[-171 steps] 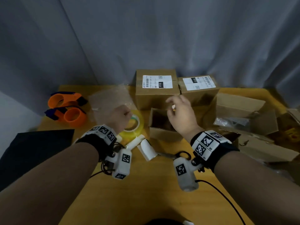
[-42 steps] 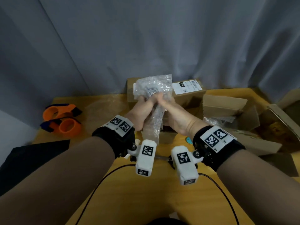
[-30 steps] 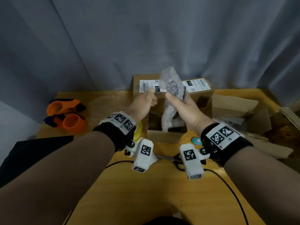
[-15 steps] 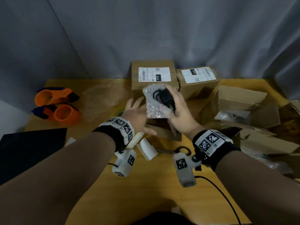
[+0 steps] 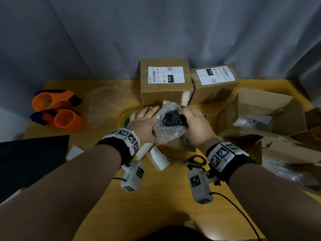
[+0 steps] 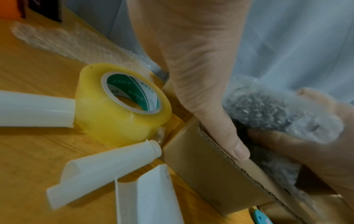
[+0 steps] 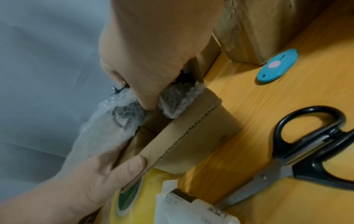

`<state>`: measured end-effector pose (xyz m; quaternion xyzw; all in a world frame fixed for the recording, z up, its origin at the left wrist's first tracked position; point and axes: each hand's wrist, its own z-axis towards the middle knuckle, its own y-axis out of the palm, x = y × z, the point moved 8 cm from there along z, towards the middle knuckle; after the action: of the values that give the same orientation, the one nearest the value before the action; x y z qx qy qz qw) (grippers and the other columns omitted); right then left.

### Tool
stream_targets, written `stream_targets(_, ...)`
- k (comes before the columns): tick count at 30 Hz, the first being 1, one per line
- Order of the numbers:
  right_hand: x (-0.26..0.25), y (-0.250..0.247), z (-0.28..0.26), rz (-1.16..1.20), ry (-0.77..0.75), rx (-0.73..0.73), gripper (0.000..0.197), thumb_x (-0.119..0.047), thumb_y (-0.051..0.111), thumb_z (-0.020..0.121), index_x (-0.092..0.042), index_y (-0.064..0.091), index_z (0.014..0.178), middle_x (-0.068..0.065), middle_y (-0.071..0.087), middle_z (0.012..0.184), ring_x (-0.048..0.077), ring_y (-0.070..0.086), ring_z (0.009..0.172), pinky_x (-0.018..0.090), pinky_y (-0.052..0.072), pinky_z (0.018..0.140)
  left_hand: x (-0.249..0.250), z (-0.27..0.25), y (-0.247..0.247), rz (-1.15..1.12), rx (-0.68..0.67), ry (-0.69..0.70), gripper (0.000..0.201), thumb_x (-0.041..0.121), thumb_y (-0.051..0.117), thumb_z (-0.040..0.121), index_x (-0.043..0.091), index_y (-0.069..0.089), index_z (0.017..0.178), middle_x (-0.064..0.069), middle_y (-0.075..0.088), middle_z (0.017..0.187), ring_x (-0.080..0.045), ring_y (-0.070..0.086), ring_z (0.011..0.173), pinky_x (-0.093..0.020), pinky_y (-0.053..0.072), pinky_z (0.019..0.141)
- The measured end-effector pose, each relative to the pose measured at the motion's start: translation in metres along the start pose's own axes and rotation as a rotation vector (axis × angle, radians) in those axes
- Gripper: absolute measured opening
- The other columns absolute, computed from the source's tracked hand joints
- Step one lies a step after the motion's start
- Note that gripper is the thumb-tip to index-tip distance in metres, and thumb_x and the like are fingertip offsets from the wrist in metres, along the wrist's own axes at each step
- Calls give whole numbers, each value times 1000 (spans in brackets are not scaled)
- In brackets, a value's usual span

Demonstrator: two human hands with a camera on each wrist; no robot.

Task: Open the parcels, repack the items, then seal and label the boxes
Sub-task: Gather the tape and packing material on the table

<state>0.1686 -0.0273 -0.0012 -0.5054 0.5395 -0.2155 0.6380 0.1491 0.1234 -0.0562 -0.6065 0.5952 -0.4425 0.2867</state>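
Note:
A bubble-wrapped bundle (image 5: 166,131) with a black corded item (image 5: 174,119) inside sits at the mouth of a small open cardboard box (image 5: 175,146) in the middle of the table. My right hand (image 5: 189,119) grips the bundle from above, fingers curled over the black item. My left hand (image 5: 149,122) lies flat against the bundle's left side with fingers straight. In the left wrist view its thumb (image 6: 220,121) rests along the box rim (image 6: 206,171). In the right wrist view the bundle (image 7: 178,100) bulges over the box wall (image 7: 191,136).
Two sealed, labelled boxes (image 5: 165,82) (image 5: 214,84) stand behind. Opened boxes (image 5: 267,108) crowd the right side. A yellow tape roll (image 6: 118,106), white paper rolls (image 5: 159,159), scissors (image 5: 194,161) and a blue cutter (image 7: 276,66) surround the small box. Orange tape dispensers (image 5: 55,108) lie far left.
Both hands held the bundle up in the air; my left hand let go and opened flat. My right hand has brought the bundle down onto the small box.

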Motion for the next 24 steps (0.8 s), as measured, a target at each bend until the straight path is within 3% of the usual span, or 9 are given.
stream_targets(2,-1,-1,2,-27,-30,22,46,-4,61,82,-12,55,127,10,46,127,30,40,117,36,36,97,-1,0,1,-6,-6,0,121,78,62,63,33,-10,149,17,-13,156,-19,-7,145,-50,0,116)
stream_targets(7,-9,16,12,-369,-43,-145,50,-15,53,91,-22,46,140,7,40,140,30,35,128,43,37,103,1,-1,0,-24,-16,-14,122,82,58,61,32,-9,149,18,-14,156,-18,-8,146,-52,2,116)
stream_targets(10,-14,25,19,-516,-29,-133,37,-21,47,94,-22,55,130,6,47,137,30,37,126,45,32,103,2,-3,-2,-17,-17,-5,121,83,56,62,30,-8,150,15,-13,157,-19,-7,146,-52,1,115)
stream_targets(12,-17,38,21,-592,-18,-226,33,-26,47,94,-23,58,125,5,51,131,30,37,124,44,31,103,3,-4,-2,4,-27,-7,122,82,57,62,28,-8,150,13,-12,158,-21,-7,146,-52,1,115)
stream_targets(14,-14,48,23,-541,-22,-306,36,-28,49,94,-23,54,129,6,52,129,29,41,121,41,33,102,6,-5,-2,24,-39,-13,122,81,58,63,28,-8,150,12,-12,158,-22,-5,146,-53,1,115)
stream_targets(16,-8,39,23,-288,17,-329,42,-22,54,91,-20,46,132,8,54,128,27,48,115,38,41,97,6,-5,-2,9,-47,-24,122,81,58,63,27,-8,150,12,-12,158,-23,-3,146,-53,4,115)
stream_targets(18,0,22,19,-110,37,-322,41,-18,62,86,-19,47,124,7,50,126,22,50,108,33,46,89,5,-4,-1,-6,-52,-35,123,82,57,62,27,-9,150,12,-12,157,-23,-1,145,-53,9,114)
stream_targets(22,11,5,9,-421,-40,-346,44,-46,64,80,-28,55,118,4,42,124,25,38,119,38,32,96,6,-2,2,2,-43,-35,122,83,55,62,26,-9,150,13,-13,157,-23,0,145,-53,11,114)
stream_targets(24,11,7,7,-462,-57,-388,44,-48,60,83,-27,55,122,5,45,123,26,43,116,38,34,95,6,-3,1,7,-40,-29,122,83,55,63,25,-7,151,12,-12,157,-23,-2,145,-52,9,114)
